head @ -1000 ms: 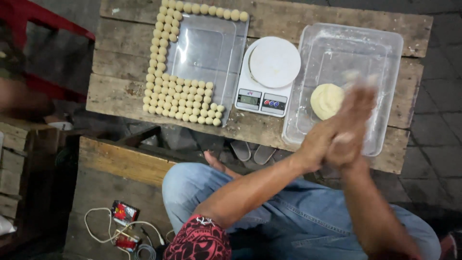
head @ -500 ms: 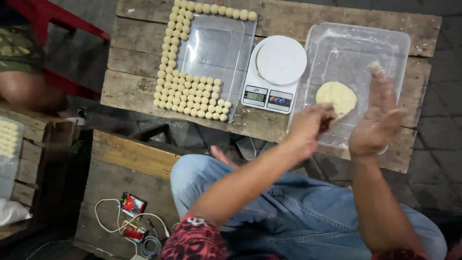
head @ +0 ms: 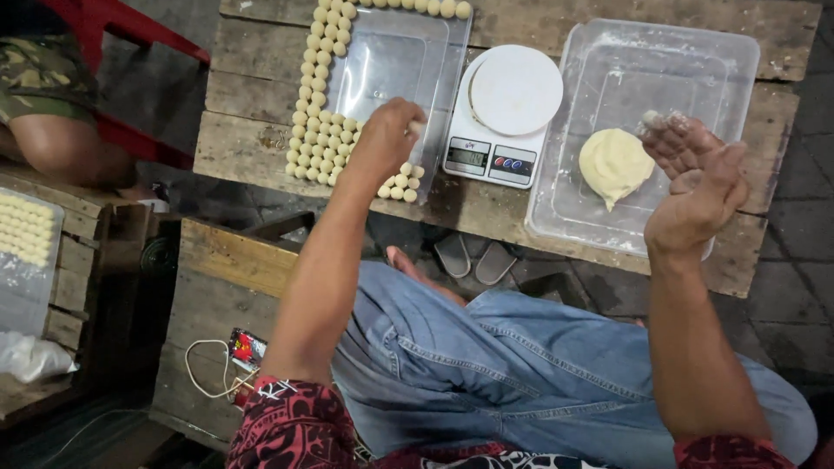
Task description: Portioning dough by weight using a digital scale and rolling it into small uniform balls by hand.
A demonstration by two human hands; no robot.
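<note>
left hand (head: 387, 139) moved from the dough (head: 613, 161) to the tray (head: 395, 65), grip pinching a ball (head: 418, 127) beside the rows; right hand (head: 695, 174) spread, empty. placing step; next, set it down in line.

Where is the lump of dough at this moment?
In the head view, the lump of dough lies inside the clear plastic tub on the right side of the wooden table, just right of the kitchen scale and beside the open right hand.
</note>
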